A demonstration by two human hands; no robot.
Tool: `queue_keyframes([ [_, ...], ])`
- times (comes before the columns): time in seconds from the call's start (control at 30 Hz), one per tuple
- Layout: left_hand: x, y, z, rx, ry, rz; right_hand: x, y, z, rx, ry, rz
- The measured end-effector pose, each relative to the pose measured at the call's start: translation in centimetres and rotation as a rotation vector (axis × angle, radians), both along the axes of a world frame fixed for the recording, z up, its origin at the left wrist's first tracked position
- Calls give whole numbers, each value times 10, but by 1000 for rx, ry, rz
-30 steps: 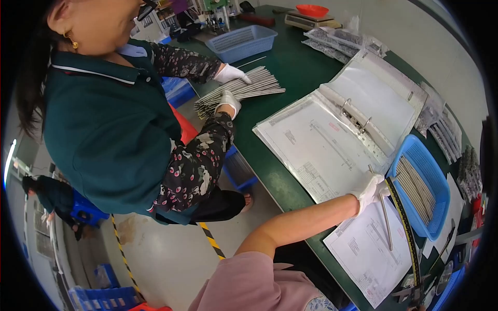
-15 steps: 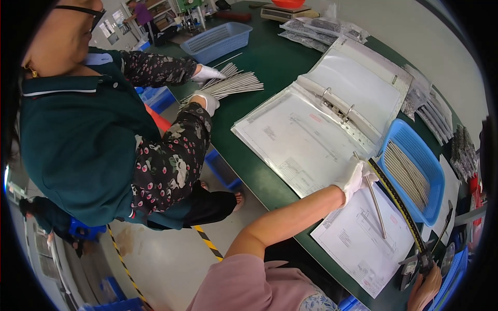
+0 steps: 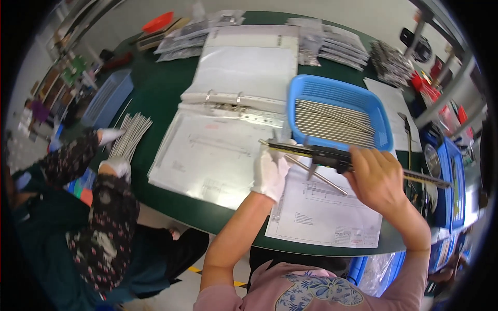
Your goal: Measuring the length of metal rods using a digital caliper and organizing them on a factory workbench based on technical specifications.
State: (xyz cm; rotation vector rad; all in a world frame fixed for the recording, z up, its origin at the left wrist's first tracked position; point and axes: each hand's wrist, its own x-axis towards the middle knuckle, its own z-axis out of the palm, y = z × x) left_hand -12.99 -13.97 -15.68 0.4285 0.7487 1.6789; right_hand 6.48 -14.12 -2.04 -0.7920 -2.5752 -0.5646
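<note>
My left hand [image 3: 271, 173], in a white glove, is closed around a thin metal rod [image 3: 328, 182]. The rod slants down to the right above a printed drawing sheet [image 3: 324, 220]. In my bare right hand [image 3: 377, 179] is a caliper [image 3: 329, 158], gripped by its slide, with the long beam reaching left to the gloved fingers. Its beam crosses the rod close to my left hand; whether the jaws touch the rod I cannot tell. Just beyond my hands stands a blue basket [image 3: 381, 106] with many similar metal rods [image 3: 332, 122] lying in it.
An open ring binder [image 3: 207, 150] with sleeved drawings lies left of my hands. At the far left a co-worker's gloved hands [image 3: 116, 166] touch a bundle of rods [image 3: 136, 132]. Bagged parts [image 3: 342, 46] line the back. A second blue basket [image 3: 454, 181] is at right.
The view has swung to the right. My right hand has lifted the caliper from the right side of the table and brought it over the sheet to my left hand, which still holds the rod.
</note>
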Motion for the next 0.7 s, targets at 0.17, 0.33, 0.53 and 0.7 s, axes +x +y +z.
queue_keyframes([
  [0.17, -3, 3, 14, -127, -93, 66, -9, 15, -11, 139, 66, 11],
  [0.33, -1, -13, 35, 57, 819, 79, -10, 24, -20, 224, 149, 86],
  [0.53, 22, -14, 57, 31, -132, -244, 9, 21, -16, 245, 327, 34],
  [0.7, 34, 0, 95, -31, 67, -117, 17, 29, 1, 237, 455, 28],
])
